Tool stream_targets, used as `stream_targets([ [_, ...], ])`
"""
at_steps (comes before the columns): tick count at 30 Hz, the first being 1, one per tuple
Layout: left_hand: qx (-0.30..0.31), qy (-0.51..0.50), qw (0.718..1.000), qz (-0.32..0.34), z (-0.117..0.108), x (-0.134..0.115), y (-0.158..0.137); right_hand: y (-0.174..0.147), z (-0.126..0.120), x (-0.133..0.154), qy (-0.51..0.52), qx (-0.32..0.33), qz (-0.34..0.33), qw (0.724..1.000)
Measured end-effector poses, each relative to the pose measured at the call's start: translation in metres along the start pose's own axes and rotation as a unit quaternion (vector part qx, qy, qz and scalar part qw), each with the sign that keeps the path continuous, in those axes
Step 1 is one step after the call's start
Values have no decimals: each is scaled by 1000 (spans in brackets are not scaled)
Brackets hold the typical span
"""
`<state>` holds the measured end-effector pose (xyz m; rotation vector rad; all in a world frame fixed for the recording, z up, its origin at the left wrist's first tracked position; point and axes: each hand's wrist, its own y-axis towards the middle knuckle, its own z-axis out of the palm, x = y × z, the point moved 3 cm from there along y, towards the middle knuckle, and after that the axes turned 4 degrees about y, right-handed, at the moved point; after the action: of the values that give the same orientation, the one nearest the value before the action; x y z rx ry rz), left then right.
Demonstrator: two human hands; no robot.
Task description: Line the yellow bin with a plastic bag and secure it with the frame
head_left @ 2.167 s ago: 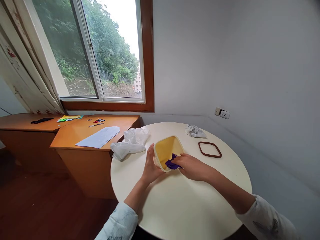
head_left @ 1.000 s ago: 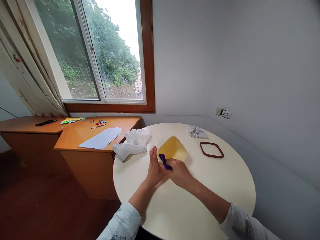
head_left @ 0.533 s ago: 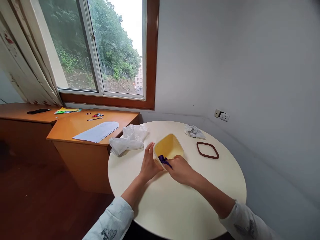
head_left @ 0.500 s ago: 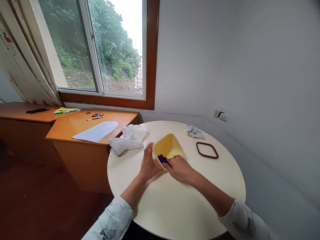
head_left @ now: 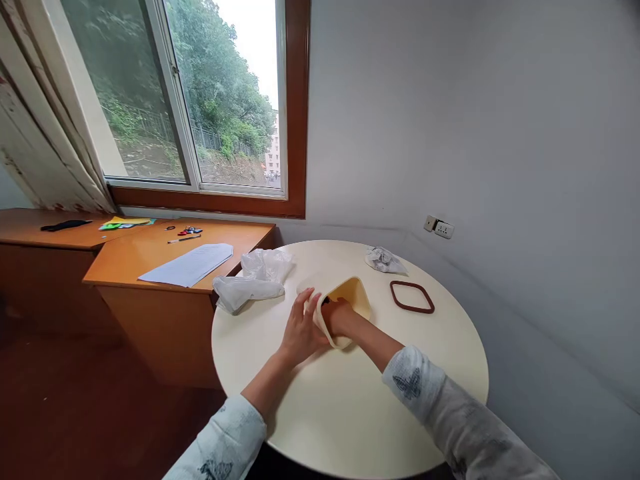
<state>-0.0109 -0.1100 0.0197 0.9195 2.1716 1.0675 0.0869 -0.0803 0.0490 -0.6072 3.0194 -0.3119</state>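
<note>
A pale yellow square container (head_left: 358, 293) is tipped on the round table, its mouth turned toward me. Against its left side, my left hand (head_left: 303, 333) grips the wall near the rim. My right hand (head_left: 338, 317) reaches inside the container, its fingers mostly out of sight. Just a dark bit of the purple cloth (head_left: 326, 301) shows beside the right hand's fingers; the rest is hidden. To the right lies a brown rounded-square ring (head_left: 412, 297), flat on the tabletop.
A crumpled clear plastic bag (head_left: 255, 277) lies at the round table's (head_left: 340, 413) left edge, and a smaller bag (head_left: 386, 260) at the back. On the wooden desk (head_left: 115, 260) are papers (head_left: 187, 265), a pen (head_left: 184, 239) and scissors (head_left: 190, 231). A wall stands behind.
My right hand has pushed deeper into the container with the purple cloth, which is now nearly hidden. The container has tilted further toward me and moved slightly right.
</note>
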Motion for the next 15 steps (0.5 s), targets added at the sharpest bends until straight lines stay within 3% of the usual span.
stream_targets([
  [4, -8, 22, 1000, 7, 1, -1, -1, -7, 0, -6, -22, 1, 31, 999],
  [8, -11, 17, 1000, -11, 2, 0, -1, -47, -3, -12, -33, -22, 37, 999],
  [15, -14, -20, 999, -35, 1, 1, 0, -114, 0, -33, -27, -164, -43, 985],
])
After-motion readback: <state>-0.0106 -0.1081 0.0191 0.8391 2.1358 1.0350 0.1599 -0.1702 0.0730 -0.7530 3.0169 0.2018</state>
